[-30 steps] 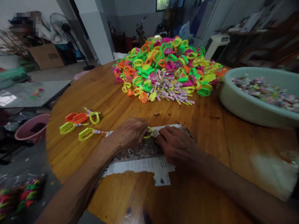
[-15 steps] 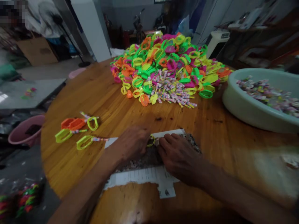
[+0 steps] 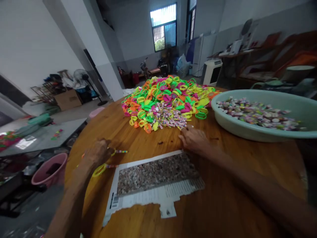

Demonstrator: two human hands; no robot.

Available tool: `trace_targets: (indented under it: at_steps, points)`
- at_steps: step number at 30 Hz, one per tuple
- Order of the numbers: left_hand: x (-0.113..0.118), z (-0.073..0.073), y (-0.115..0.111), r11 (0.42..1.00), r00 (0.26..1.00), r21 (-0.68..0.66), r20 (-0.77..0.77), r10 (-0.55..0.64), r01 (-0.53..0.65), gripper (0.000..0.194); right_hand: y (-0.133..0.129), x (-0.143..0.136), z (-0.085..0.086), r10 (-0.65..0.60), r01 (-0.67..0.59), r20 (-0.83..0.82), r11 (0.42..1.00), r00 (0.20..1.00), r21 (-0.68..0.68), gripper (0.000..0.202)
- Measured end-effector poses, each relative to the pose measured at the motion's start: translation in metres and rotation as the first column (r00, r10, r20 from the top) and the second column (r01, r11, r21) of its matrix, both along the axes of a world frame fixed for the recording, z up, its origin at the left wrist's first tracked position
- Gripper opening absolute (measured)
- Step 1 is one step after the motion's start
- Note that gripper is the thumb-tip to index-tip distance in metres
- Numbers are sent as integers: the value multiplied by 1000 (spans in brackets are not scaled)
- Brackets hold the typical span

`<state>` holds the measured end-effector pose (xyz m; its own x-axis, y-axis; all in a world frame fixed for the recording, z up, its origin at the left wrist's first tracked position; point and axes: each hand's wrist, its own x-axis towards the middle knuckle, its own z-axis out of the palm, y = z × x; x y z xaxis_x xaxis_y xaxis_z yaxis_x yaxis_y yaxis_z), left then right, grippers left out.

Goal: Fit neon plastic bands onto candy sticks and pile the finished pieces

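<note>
Head view: hands (image 3: pixel 195 140) now apart.

A round wooden table (image 3: pixel 223 198) is seen from above. The left hand (image 3: pixel 99 152) is laid on the table's left part, over a yellow plastic ring with a striped stick (image 3: pixel 118 151); whether it is gripped cannot be told. A second yellow ring (image 3: pixel 99 170) lies just beside the wrist. The right hand (image 3: pixel 194 138) is stretched forward, palm down, its fingertips at the near edge of a heap of bright plastic rings (image 3: pixel 168 97) and striped sticks (image 3: pixel 170 119). A speckled slab on a torn white sheet (image 3: pixel 153 175) lies between the forearms. A pale green basin (image 3: pixel 262 127) of small wrapped pieces stands at the right. A pink bucket (image 3: pixel 49 168) is on the floor at the left.
</note>
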<state>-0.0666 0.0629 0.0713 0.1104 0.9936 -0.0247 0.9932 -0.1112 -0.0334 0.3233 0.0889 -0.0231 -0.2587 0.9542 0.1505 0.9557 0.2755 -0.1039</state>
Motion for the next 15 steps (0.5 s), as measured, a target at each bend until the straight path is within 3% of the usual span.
trace_targets:
  at_steps: [2, 4, 7, 11, 15]
  points:
    - [9, 4, 6, 997, 999, 64, -40, 32, -30, 30, 17, 9, -7, -86, 85, 22, 996, 996, 13, 41]
    - [36, -2, 20, 997, 1000, 80, -24, -6, 8, 37, 29, 12, -12, -95, 95, 11, 995, 995, 10, 43]
    - [93, -22, 53, 993, 994, 57, 20, -103, 102, 39, 38, 7, -18, -59, 59, -9, 998, 998, 1, 36]
    - [157, -46, 99, 992, 994, 56, 8, -111, 111, 41, 42, 2, -28, -15, 16, -37, 1000, 999, 16, 32]
    - [183, -58, 129, 999, 999, 0, -5, -49, 49, 39, 41, 4, -35, 7, -4, -96, 1000, 995, 31, 32]
